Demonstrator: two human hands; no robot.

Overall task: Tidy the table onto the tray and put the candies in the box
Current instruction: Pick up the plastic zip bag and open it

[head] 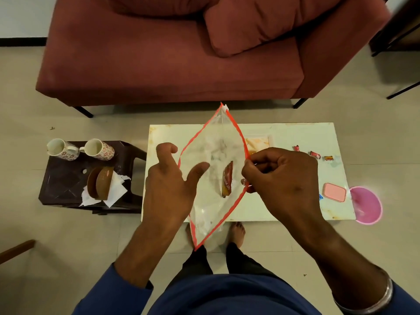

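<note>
I hold a clear zip bag (212,153) with a red-orange rim open above the white table (284,133). My left hand (169,183) holds its left rim, thumb inside the opening and fingers outside. My right hand (281,178) pinches the right rim with curled fingers. A red-brown candy wrapper (227,179) lies inside the bag. Three small wrapped candies (314,154) sit on the table's right part. A pink box lid (334,192) lies near the table's right front, beside a round pink container (368,205) at the table's edge.
A dark side table (61,178) at the left carries two flowered mugs (98,148), stacked brown bowls (100,183) and white tissues. A maroon sofa (170,53) stands behind the table. My bare feet are under the table's front edge.
</note>
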